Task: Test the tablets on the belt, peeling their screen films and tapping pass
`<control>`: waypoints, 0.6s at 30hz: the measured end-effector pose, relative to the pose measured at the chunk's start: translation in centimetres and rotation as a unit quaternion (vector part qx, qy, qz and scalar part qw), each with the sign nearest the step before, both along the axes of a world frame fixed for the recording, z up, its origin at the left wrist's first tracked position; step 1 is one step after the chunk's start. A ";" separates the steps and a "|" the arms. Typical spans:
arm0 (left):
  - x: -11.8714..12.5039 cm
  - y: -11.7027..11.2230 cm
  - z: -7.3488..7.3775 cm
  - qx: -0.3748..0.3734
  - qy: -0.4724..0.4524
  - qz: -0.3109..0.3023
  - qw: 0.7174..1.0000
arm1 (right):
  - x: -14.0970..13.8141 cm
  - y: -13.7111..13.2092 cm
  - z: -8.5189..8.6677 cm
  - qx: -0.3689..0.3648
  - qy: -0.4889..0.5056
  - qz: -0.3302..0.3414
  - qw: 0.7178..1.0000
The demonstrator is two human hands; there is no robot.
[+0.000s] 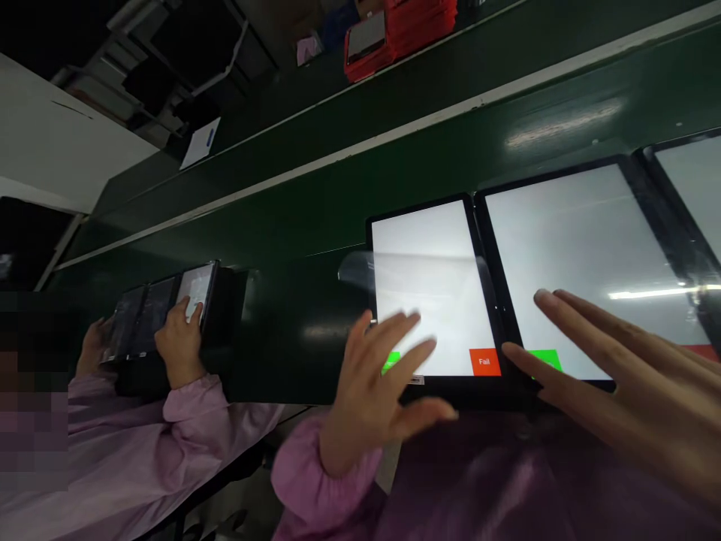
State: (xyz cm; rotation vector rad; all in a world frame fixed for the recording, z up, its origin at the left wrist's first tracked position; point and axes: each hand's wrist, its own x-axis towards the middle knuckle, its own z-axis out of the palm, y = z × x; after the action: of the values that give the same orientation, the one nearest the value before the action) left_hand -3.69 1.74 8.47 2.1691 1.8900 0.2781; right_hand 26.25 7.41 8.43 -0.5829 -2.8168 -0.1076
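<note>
Three tablets lie side by side on the dark green bench (428, 150), all with white lit screens. My left hand (377, 383) hovers open, fingers spread, over the lower left of the nearest tablet (433, 278), partly covering its green button; a red "Fail" button (484, 361) shows at the lower right. My right hand (613, 376) is open with fingers stretched over the bottom edge of the middle tablet (586, 248), near its green button (545, 359). A third tablet (692, 188) is cut off at the right edge. Neither hand holds anything.
A co-worker in a pink sleeve (140, 443) at the left handles a row of tablets (163, 300). Red trays (405, 30) are stacked on the far shelf. A white paper sheet (200, 142) lies beyond the bench's white strip.
</note>
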 end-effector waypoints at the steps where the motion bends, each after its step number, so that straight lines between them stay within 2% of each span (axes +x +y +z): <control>1: -0.2 2.0 0.6 -0.015 0.006 -0.010 1.000 | 0.2 0.4 0.1 0.023 0.002 0.003 1.000; 4: -0.5 8.7 1.8 -0.081 0.019 -0.032 0.996 | 0.5 0.7 0.1 0.046 0.043 0.044 0.997; 6: -0.4 12.7 2.3 -0.126 0.019 -0.025 0.992 | 0.4 0.2 0.0 0.043 0.065 0.061 0.995; 8: -0.4 15.2 2.8 -0.138 0.009 -0.010 0.990 | 0.1 -0.4 -0.2 0.028 0.077 0.030 0.996; 9: -0.5 15.4 3.0 -0.118 0.001 -0.006 0.993 | 0.1 -0.7 -0.2 0.015 0.086 0.005 0.996; 10: -0.6 14.8 3.2 -0.079 -0.009 -0.004 0.997 | 0.4 -0.8 -0.1 0.003 0.095 -0.015 0.995; 12: -1.2 11.4 3.0 0.053 -0.032 -0.016 0.998 | 2.1 -0.7 0.0 -0.008 0.119 -0.035 0.992; 14: -2.1 5.8 2.1 0.194 -0.048 -0.061 0.978 | 5.2 -0.4 0.1 0.009 0.152 -0.037 0.988; 15: -2.6 2.7 1.3 0.235 -0.048 -0.085 0.967 | 7.1 -0.4 0.0 0.020 0.174 -0.051 0.983; 16: -3.0 -0.3 0.4 0.266 -0.047 -0.094 0.958 | 9.1 -0.4 -0.3 0.032 0.196 -0.074 0.977; 18: -3.5 -5.1 -1.7 0.294 -0.031 -0.061 0.953 | 12.4 -0.6 -1.1 0.038 0.199 -0.151 0.968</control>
State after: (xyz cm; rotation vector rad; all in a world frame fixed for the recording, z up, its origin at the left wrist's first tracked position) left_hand -7.17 -3.39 6.72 2.5833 1.7844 0.9788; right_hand 38.66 6.84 7.29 -0.8997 -2.3135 -0.1392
